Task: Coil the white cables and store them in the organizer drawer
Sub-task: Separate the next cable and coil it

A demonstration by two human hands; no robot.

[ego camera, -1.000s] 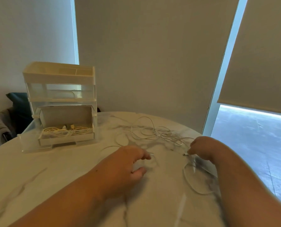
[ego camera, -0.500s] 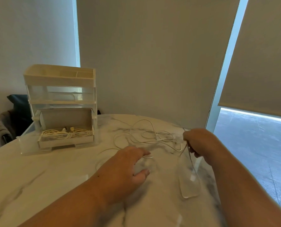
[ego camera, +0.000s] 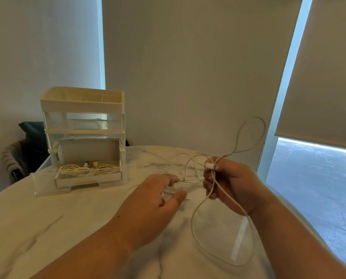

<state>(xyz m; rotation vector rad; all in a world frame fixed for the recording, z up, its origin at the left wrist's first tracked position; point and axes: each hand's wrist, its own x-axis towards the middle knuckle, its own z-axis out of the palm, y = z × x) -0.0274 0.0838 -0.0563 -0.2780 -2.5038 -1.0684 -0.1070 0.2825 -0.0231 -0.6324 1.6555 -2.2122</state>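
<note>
The right grip (ego camera: 228, 184), right of centre, is raised above the tabletop (ego camera: 47, 228) and closes on a white cable (ego camera: 192, 222). Its thumb and forefinger pinch the cable's white plug (ego camera: 209, 165), and the other fingers curl round the cord just below it. From the top of the grip one loop of this cable rises into the air toward the upper right, in front of the blind (ego camera: 319, 67). From the bottom of the grip the cord drops to the tabletop and lies there in a wide loop at lower right, whose far side passes under the right wrist.

The left grip (ego camera: 158, 200), at centre, is spread, palm down, with fingers relaxed and holding nothing. It sits low over the tabletop; I cannot tell whether it touches the surface. Its fingertips point at a tangle (ego camera: 184, 168) of thin white cables that lies loose on the marble between the two grips and beyond them, toward the far edge. Whether the fingertips touch a strand I cannot tell.

The organizer (ego camera: 83, 125) stands on the tabletop at centre left, well apart from both grips. Its bottom drawer (ego camera: 87, 179) is pulled out toward the camera and holds coiled white cables (ego camera: 81, 170) with plugs showing in the middle. The clear compartment above is shut, and a divided tray sits on top.

A chair (ego camera: 15, 160) with a dark cushion (ego camera: 33, 133) stands behind the tabletop at far left.
</note>
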